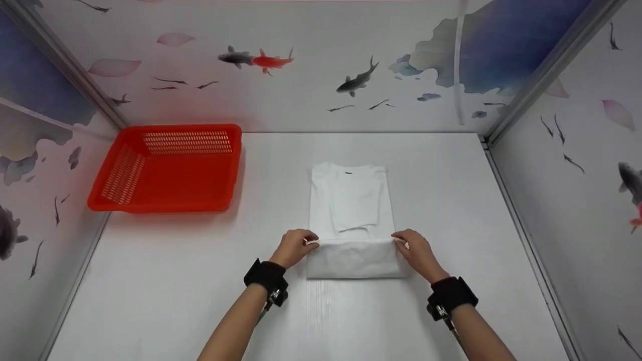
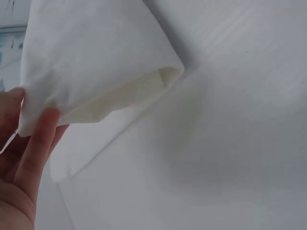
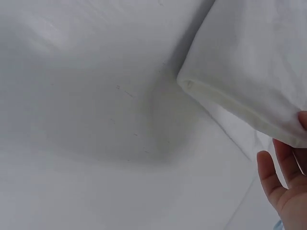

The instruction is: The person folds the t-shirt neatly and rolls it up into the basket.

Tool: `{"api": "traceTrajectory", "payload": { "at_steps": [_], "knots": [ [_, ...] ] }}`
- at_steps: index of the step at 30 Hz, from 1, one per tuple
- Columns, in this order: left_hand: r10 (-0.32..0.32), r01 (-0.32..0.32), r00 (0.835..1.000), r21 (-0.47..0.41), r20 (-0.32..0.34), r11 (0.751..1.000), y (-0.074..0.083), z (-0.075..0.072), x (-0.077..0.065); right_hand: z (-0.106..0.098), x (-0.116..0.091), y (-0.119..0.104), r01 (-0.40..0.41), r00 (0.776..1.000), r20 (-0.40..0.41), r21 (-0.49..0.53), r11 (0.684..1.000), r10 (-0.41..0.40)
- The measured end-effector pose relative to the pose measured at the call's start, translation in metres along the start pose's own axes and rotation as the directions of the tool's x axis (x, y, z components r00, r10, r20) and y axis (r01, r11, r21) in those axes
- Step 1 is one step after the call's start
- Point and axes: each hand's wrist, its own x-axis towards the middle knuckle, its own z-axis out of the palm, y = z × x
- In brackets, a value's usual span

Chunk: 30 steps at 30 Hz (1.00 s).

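Note:
A white T-shirt (image 1: pixel 354 200) lies on the table with its neckline at the far end and its sides tucked inward. Its near part is folded up over itself into a flat band. At the left end of that band's upper edge, my left hand (image 1: pixel 296 248) pinches the cloth between thumb and fingers. My right hand (image 1: pixel 415 253) pinches the matching corner on the right. The left wrist view shows the shirt's folded layers (image 2: pixel 96 62) gaping along the side near the fingers. A rounded fold (image 3: pixel 230 81) appears in the right wrist view beside the fingertips.
A red plastic basket (image 1: pixel 183 183) with slotted sides stands at the back left of the white table (image 1: pixel 200 301). Panels printed with fish and petals, such as the back wall (image 1: pixel 301 100), border the table at the back and both sides.

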Motion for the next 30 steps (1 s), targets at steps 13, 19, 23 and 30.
{"api": "traceTrajectory", "payload": {
  "at_steps": [13,19,23,30],
  "knots": [
    [-0.236,0.242,0.962,0.027,-0.137,0.97,-0.02,0.036,0.016,0.029,0.023,0.015,-0.065,0.997,0.029,-0.195,0.979,0.072],
    [-0.21,0.26,0.943,0.177,-0.26,0.949,-0.017,0.05,0.014,0.036,0.016,0.014,-0.038,0.999,-0.006,-0.338,0.94,0.038],
    [-0.121,0.2,0.947,0.254,-0.296,0.946,-0.017,0.047,0.012,0.032,0.013,0.011,-0.054,0.999,-0.008,-0.296,0.954,0.054],
    [0.1,-0.011,0.96,0.323,-0.261,0.946,-0.02,0.042,-0.016,0.025,-0.018,0.008,0.072,0.991,-0.095,-0.221,0.973,-0.095]
  ]
}}
